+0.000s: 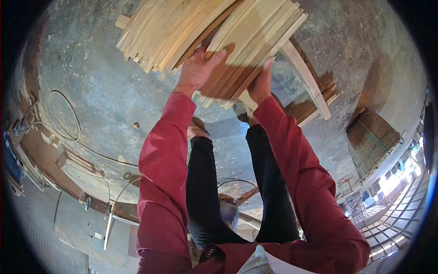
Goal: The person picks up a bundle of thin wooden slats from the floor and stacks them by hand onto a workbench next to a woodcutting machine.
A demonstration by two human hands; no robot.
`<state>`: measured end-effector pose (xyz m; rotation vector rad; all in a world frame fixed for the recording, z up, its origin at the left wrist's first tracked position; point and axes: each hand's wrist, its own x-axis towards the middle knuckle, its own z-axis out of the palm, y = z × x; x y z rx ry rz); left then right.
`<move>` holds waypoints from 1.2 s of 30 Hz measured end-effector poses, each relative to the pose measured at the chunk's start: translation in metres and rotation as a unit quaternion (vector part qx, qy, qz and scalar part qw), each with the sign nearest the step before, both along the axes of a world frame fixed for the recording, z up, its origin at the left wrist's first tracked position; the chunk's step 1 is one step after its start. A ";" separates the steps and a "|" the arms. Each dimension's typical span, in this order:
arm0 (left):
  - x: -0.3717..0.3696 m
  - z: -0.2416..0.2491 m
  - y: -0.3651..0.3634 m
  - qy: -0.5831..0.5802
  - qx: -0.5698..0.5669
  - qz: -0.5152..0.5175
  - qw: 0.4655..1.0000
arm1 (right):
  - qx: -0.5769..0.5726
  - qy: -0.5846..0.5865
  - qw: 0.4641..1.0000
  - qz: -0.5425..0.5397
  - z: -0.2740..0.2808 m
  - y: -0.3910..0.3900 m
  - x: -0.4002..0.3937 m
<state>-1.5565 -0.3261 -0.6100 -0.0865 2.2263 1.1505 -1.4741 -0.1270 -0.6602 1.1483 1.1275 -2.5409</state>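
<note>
A stack of curved wooden slats (255, 41) is clasped between my two hands, its near end pointing toward me. My left hand (197, 68) presses the stack's left side, thumb over the top and fingers partly hidden in the gap. Along the opposite side, my right hand (261, 84) grips the stack, with most fingers hidden underneath or behind it. Close to the left is a second, larger pile of similar curved slats (171, 34). Whether the held stack still rests on something cannot be made out.
A single curved slat (305, 75) slants down at the right, near more wood pieces (315, 107). Farther right lies a woven basket (372, 139). A looped cable (77, 123) runs over the worn concrete floor (109, 100) at left. A small wood block (136, 125) lies there too.
</note>
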 end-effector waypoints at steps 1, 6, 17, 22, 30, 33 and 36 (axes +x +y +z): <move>0.002 -0.002 0.004 0.011 0.003 0.006 1.000 | -0.012 -0.005 1.000 0.019 0.000 0.003 0.001; 0.007 -0.003 0.010 -0.062 0.018 -0.029 0.997 | -0.094 -0.041 0.995 0.010 -0.021 0.024 0.016; -0.018 -0.025 0.047 -0.369 0.394 0.254 0.802 | -0.102 -0.064 0.992 -0.035 -0.028 0.032 -0.004; 0.021 -0.034 0.052 -0.293 0.351 0.135 0.879 | -0.132 -0.046 0.990 -0.022 -0.020 0.052 0.021; 0.098 0.065 0.059 -0.255 0.343 0.183 0.885 | -0.118 -0.070 0.990 -0.025 0.078 0.071 0.082; 0.140 0.136 0.049 -0.275 0.376 0.219 0.857 | -0.114 -0.086 0.990 -0.002 0.172 0.063 0.106; 0.172 0.225 0.026 -0.299 0.395 0.255 0.830 | -0.089 -0.104 0.989 0.052 0.268 0.048 0.121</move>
